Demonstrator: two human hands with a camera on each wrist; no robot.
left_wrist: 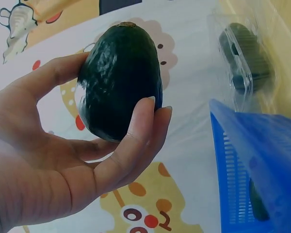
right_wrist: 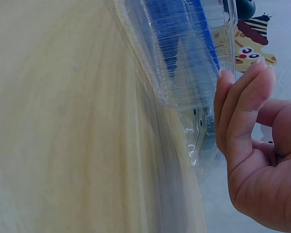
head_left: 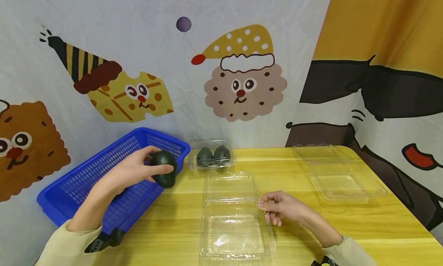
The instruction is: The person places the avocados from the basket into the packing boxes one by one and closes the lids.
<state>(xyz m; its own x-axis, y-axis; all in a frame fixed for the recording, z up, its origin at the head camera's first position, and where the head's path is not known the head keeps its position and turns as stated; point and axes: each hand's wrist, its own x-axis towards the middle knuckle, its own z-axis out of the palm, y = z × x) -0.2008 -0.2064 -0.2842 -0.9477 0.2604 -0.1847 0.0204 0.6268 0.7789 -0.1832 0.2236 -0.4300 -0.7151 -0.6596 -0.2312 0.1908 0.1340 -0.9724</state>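
My left hand grips a dark green avocado above the right edge of the blue basket. In the left wrist view, thumb and fingers wrap its sides and the stem scar points upward. An open clear plastic clamshell box lies on the table, its lid folded back toward the wall. At its right edge is my right hand, fingers loosely bent and fingertips touching or very near the rim. In the right wrist view the thumb tip is hidden behind the fingers.
A closed clear box holding two avocados stands by the wall, right of the basket. Another open clear box lies at the table's right side. Inside the basket a green avocado partly shows. A printed cloth hangs behind.
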